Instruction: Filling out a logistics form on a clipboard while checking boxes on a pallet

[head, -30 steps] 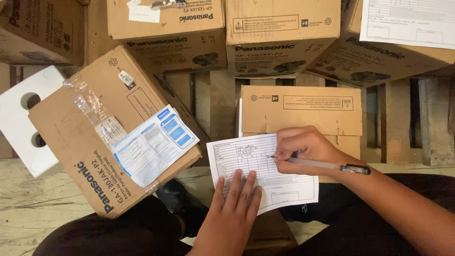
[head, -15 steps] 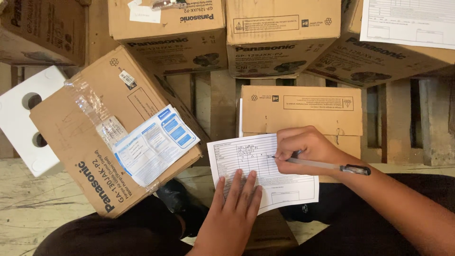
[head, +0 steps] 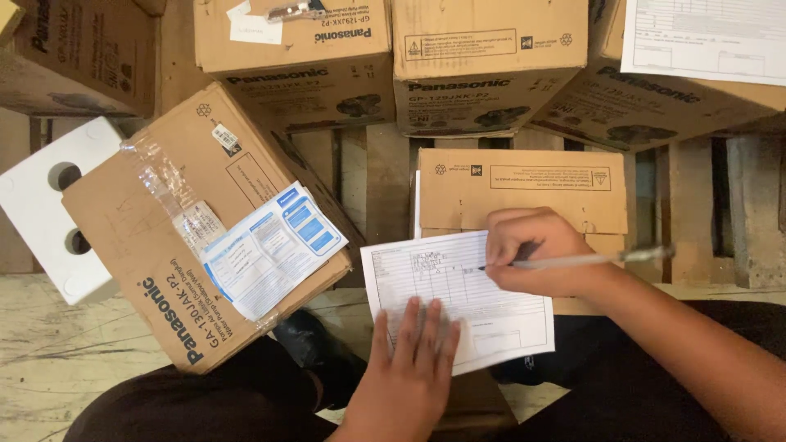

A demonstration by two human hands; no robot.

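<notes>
Pen (head: 573,261) swings flatter now, its tail lifting rightward as the right hand (head: 532,254) grips it, tip on the form (head: 491,307). Left hand (head: 413,348) lies open, flat on that sheet, near centre. Risk: paper skids if that palm eases. Count: one pen, two forms, six boxes (head: 483,49).

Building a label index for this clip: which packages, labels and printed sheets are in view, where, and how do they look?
Tilted box: left, brown cardboard, clear tape across it.
Leaflet: on that box, blue and white.
Barcode sticker: same box's upper part, small, white.
Form: centre, white gridded sheet under left hand; right hand holds pen on it.
Flat box: behind form, brown.
Second form: top right, white.
</notes>
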